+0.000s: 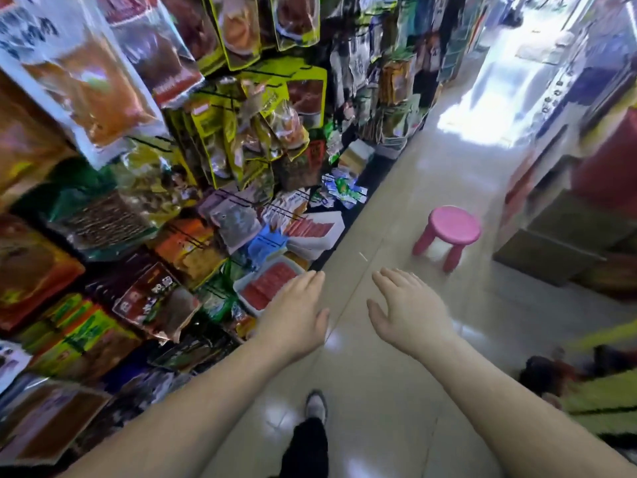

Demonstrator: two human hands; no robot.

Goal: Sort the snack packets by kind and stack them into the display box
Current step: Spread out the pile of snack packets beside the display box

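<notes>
Red packets [267, 286] fill a white box [241, 294] low on the rack to my left, and that box is what the next reach turns on. From the head view, my left hand [295, 313] hovers flat and open, palm down, fingers together, holding nothing. Its fingertips [315, 276] point forward along the aisle, with the box just beside and ahead of them on the left, the back of the hand overlapping its near corner in the picture; I cannot tell whether skin touches the rim. My right hand [408, 312] is likewise open and empty, fingers spread a little, out over the bare floor [396, 391] and clearly farther from the box. So I judge the left hand is the one to go in.

The box's long axis runs slantwise, from near-left up toward far-right. A second white box [331, 232] with red packets lies beyond it, further along the shelf edge. The pink stool [450, 232] stands well apart on the right. Everything is motion-blurred, so I cannot tell the packet kinds apart.
</notes>
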